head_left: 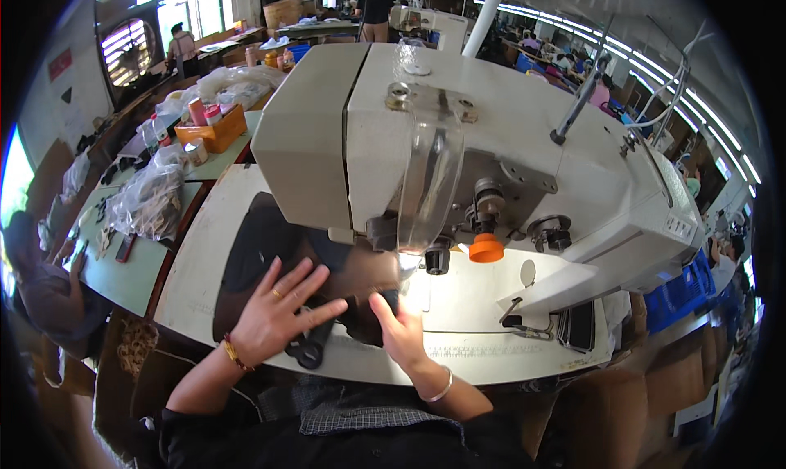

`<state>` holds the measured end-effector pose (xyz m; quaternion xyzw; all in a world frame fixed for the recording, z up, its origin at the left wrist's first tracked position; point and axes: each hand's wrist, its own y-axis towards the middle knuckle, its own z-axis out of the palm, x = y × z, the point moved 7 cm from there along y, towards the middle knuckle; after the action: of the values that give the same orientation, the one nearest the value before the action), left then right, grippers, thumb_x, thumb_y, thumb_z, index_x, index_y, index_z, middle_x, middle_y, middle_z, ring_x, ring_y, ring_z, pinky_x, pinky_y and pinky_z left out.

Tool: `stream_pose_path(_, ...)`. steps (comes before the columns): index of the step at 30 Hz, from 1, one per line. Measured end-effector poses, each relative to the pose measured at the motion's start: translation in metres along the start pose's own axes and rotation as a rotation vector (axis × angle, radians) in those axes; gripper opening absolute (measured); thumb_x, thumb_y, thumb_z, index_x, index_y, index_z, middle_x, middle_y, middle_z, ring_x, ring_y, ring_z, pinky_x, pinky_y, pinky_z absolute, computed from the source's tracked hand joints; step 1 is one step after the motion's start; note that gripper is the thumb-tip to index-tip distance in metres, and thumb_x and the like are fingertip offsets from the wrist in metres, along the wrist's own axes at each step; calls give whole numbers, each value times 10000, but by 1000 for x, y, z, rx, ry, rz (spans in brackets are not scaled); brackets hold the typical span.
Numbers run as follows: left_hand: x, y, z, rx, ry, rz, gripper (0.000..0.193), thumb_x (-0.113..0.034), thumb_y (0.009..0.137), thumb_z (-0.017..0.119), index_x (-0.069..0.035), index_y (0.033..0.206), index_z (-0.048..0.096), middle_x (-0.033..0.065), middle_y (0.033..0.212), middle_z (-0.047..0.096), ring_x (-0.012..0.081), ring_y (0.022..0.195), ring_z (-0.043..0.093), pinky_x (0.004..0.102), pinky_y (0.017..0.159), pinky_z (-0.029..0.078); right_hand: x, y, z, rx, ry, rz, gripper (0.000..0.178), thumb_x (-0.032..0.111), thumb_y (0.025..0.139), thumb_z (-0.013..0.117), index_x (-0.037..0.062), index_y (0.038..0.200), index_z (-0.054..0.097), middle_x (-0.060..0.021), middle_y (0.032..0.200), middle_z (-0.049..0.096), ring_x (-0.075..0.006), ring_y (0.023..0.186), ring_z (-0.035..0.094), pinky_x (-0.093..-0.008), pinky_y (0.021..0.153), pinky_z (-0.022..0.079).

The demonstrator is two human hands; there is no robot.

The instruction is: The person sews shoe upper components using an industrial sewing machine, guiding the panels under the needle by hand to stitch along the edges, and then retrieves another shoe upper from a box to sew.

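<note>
My left hand (280,307) lies open, fingers spread flat, on a dark navy and brown flat workpiece (260,256) under the sewing machine (458,141). Just right of it, my right hand (399,331) sits at the workpiece's right edge close to the needle area, thumb and fingers apart, fingertips partly washed out by the machine's lamp light. A black looped handle (309,353), apparently of scissors, rests on the near part of the workpiece below my left hand. A clear plastic shield (430,174) covers part of the needle area, which is hard to make out.
An orange knob (486,249) hangs under the machine arm. Several black pieces (578,328) stand on the white tabletop (491,350) to the right. A side table at left carries plastic bags (151,194) and an orange box (211,131). A person (49,280) sits beyond it.
</note>
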<state>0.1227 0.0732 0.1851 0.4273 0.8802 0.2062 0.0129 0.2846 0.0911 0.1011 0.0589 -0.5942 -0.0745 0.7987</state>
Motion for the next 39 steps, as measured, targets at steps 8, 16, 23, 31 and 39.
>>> stream_pose_path(8, -10, 12, -3, -43, -78, -32, 539, -85, 726, 522, -308, 1212, 596, 109, 1372, 449, 302, 1280, 412, 527, 1052, 293, 5, 4, -15, 16, 193, -31, 218, 96, 930, 547, -32, 1101, 593, -37, 1013, 623, -82, 909, 553, -226, 802, 448)
stream_pose_path(16, -17, 11, -1, -103, -76, -44, 474, -133, 759, 541, -339, 1181, 611, 76, 1351, 472, 277, 1259, 433, 507, 1048, 321, -4, -5, -23, -27, 154, -27, 210, 50, 915, 548, -46, 1098, 586, -42, 1009, 624, -87, 884, 567, -226, 793, 459)
stream_pose_path(23, -7, 9, 1, -84, -83, -16, 447, -119, 803, 553, -361, 1175, 608, 68, 1336, 487, 266, 1255, 439, 502, 1044, 331, -2, -6, -16, 6, 139, -32, 204, 77, 930, 537, -36, 1089, 596, -34, 990, 625, -81, 868, 557, -226, 785, 456)
stream_pose_path(31, -12, 8, 1, -74, -66, 4, 547, -71, 802, 570, -386, 1249, 546, 62, 1363, 458, 268, 1264, 425, 491, 1040, 339, -5, -12, -18, 6, 144, -10, 193, 92, 939, 528, -32, 1061, 611, -18, 954, 626, -73, 841, 547, -221, 756, 451)
stream_pose_path(39, -5, 9, 1, -51, -51, -8, 565, -66, 773, 574, -368, 1249, 550, 59, 1348, 472, 261, 1260, 431, 491, 1036, 343, -4, -6, -15, 20, 127, -9, 178, 100, 936, 534, -31, 1027, 612, -6, 912, 614, -73, 810, 531, -222, 736, 444)
